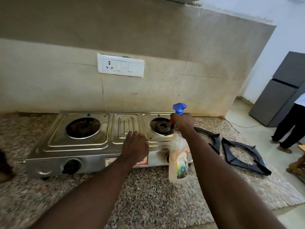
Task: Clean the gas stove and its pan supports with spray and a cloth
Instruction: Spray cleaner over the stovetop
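Spraying step | right hand [182, 121] grips spray bottle [179, 162] over gas stove [92, 162] | left hand [135, 145] rests loose-fingered on it | next likely needs trigger squeeze, aimed at burner [162, 126]

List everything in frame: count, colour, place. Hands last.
gas stove: 1, steel, on the speckled counter
burners: 2, dark, left and right of the stove top
knob: 1 seen, black, stove front left
pan supports: 2, black, on the counter right of the stove
spray bottle: 1, clear with orange liquid, blue nozzle, held over the stove's right front
socket plate: 1, white, wall above the stove
fridge: 1, grey, far right
second person: 1, dark trousers, beside the fridge
left hand: on the stove's middle front, fingers bent, nothing visible in its grip
right hand: grips the spray bottle's neck
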